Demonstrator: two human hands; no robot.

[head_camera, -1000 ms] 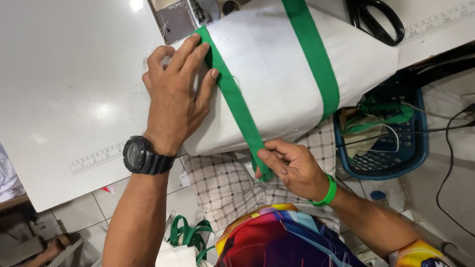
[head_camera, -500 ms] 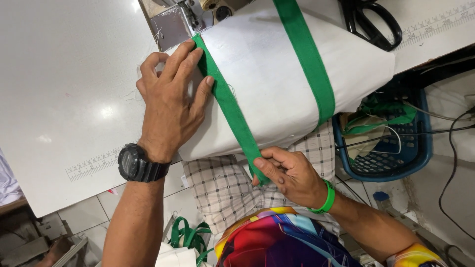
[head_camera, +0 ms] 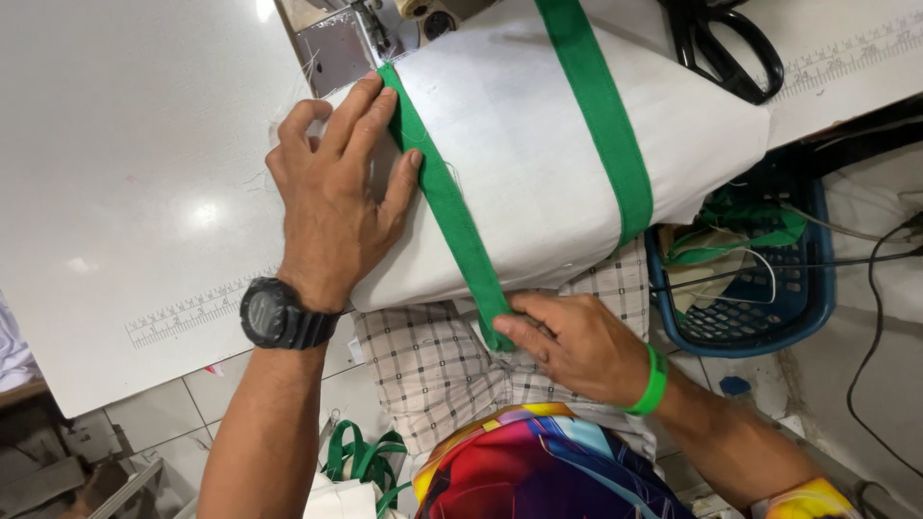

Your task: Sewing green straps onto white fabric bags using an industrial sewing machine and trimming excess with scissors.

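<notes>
A white fabric piece [head_camera: 538,163] lies on the white sewing table [head_camera: 125,144], hanging over its near edge. Two green straps run across it: one on the left [head_camera: 447,207] and one on the right [head_camera: 601,115]. My left hand [head_camera: 336,202], with a black watch on the wrist, presses flat on the fabric beside the left strap, fingers toward the sewing machine foot [head_camera: 361,34]. My right hand [head_camera: 577,341], wearing a green wristband, pinches the lower end of the left strap below the table edge.
Black scissors [head_camera: 721,43] lie on the table at the top right. A blue plastic basket [head_camera: 760,288] with green scraps and cords stands to the right. More green strap [head_camera: 361,461] lies on the tiled floor below. A ruler is printed along the table edge.
The fabric and left strap have shifted slightly toward the machine, with both hands following. My right hand keeps its pinch on the strap end.
</notes>
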